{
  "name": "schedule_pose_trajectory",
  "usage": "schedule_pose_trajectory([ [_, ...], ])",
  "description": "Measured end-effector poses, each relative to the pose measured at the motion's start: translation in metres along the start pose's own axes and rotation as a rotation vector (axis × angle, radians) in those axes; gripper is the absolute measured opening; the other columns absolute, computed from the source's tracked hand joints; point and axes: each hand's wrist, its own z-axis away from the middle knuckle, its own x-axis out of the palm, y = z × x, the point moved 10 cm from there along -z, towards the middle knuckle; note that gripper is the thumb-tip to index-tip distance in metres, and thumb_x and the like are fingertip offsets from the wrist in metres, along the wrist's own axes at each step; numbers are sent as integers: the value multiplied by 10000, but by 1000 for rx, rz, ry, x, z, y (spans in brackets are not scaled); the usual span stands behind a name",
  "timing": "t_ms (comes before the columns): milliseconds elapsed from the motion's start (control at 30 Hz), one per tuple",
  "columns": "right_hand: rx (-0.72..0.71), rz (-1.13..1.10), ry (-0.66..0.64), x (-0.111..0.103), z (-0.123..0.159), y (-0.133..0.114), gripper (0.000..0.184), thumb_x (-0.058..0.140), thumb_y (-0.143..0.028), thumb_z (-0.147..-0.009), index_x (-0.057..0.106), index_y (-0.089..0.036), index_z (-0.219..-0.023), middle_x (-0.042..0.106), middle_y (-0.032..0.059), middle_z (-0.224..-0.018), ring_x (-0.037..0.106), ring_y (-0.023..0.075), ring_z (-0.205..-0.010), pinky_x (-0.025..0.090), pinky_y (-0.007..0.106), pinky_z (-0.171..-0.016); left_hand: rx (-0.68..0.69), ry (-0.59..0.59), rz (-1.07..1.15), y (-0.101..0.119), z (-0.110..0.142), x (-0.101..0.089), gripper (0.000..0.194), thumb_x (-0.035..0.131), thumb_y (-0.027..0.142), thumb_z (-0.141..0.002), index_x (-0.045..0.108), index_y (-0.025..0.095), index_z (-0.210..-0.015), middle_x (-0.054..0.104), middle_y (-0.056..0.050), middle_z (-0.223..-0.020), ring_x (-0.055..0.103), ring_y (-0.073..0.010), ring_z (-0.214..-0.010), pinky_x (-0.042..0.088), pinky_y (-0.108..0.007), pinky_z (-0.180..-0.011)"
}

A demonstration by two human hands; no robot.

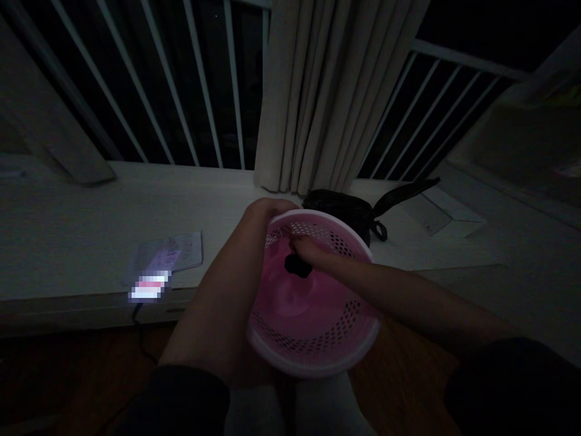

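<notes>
A pink plastic basket [313, 357] with a pale rim and rows of holes is tilted so that I look into it. At its far left rim, my left hand [278, 207] is closed around the edge, its fingers partly hidden. Inside the basket is my right hand [305, 247], fingers bent and closed on a small dark thing [298, 266] that looks like black cloth. Dim light hides its exact kind. The bottom of the basket shows below it.
Behind the basket, a black bag [340, 206] with a strap lies on the white ledge [227, 200]. Papers [188, 251] and a glowing blurred device [149, 286] with a cord are at the left. A curtain [313, 91] and barred windows stand behind; a white box [438, 212] is at right.
</notes>
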Motion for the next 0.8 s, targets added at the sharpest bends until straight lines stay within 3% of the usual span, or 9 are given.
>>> schedule_pose_trajectory([
  [100,-140,333,-75,-5,8,-19,402,235,-231,-907,615,-100,-904,634,107,-885,587,141,-766,443,241,-699,-25,-26,-5,-4,-4,-1,319,423,351,-746,637,151,-871,688,-84,-879,613,-240,-940,468,-329,-807],
  [200,-286,683,-81,-13,27,-37,361,373,-271,-855,616,-97,-1058,617,175,-1015,585,291,-939,437,405,-809,-38,-5,35,-6,-5,-4,300,423,365,-776,641,163,-816,685,-70,-824,620,-225,-905,471,-305,-793],
  [267,-350,792,-84,-16,39,-43,433,398,-243,-831,543,-110,-1216,604,198,-1039,584,328,-936,433,463,-788,-47,0,49,-7,-5,-7,297,440,380,-778,643,164,-798,680,-71,-805,624,-227,-881,476,-304,-780],
  [367,-395,979,-109,-14,50,-40,575,357,-225,-840,335,-162,-1412,624,183,-963,611,295,-848,460,429,-704,-62,-23,27,-9,-6,-8,307,480,402,-751,652,158,-821,687,-91,-868,622,-232,-899,472,-298,-784],
  [500,-402,1017,-97,-14,50,-37,603,320,-245,-855,246,-187,-1451,630,170,-954,617,278,-824,469,405,-676,-86,5,26,-10,-4,-13,334,501,411,-740,646,152,-894,688,-106,-909,620,-252,-924,470,-327,-802],
  [633,-424,989,-67,-14,49,-38,659,324,-267,-846,148,-167,-1473,634,168,-943,618,277,-788,470,414,-668,-75,26,71,-7,0,-10,309,483,374,-761,633,150,-911,687,-82,-807,629,-250,-878,475,-342,-800],
  [800,-384,974,-101,-12,51,-35,717,391,-322,-828,135,-150,-1475,635,178,-938,616,277,-794,470,412,-693,-75,-10,-2,-10,-2,-7,352,438,402,-769,631,159,-936,700,-73,-818,636,-226,-860,471,-320,-803],
])
